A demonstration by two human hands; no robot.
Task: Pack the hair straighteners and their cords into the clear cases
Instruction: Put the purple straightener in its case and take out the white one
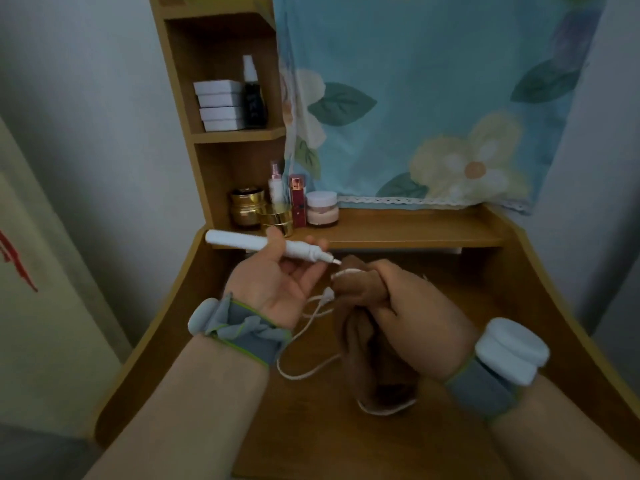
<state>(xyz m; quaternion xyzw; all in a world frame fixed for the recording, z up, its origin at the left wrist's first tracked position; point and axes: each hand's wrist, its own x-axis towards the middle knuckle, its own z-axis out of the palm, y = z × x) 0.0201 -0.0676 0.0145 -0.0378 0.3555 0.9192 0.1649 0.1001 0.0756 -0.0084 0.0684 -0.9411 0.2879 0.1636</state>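
Held over the middle of the wooden desk (pixel 467 306), toward its rear ledge: a slim white hair straightener (pixel 266 245), lying crosswise in the left hand (pixel 280 282), palm up, thumb and fingers curled round its right half, the blunt end jutting left toward the desk's left edge. Narrow tip pointed right, almost touching the right hand (pixel 398 306). Right hand closed — fingers bunched round a coil of the white cord (pixel 311 341) just beside the straightener's tip; plug visible between the two hands. Rest of the cord trailed down from there, looped over the desk surface below the left wrist and ran on toward the front edge under the right forearm. Grey bands with pale pods on both wrists. On the rear ledge, at its left corner, gold jars (pixel 247 211), a pink jar (pixel 322 209) and a red box (pixel 298 200); above, on the shelf, stacked white boxes (pixel 220 105) beside a dark spray bottle (pixel 254 98). Floral cloth (pixel 433 98) hung behind the ledge. Clear cases — could not be made out.
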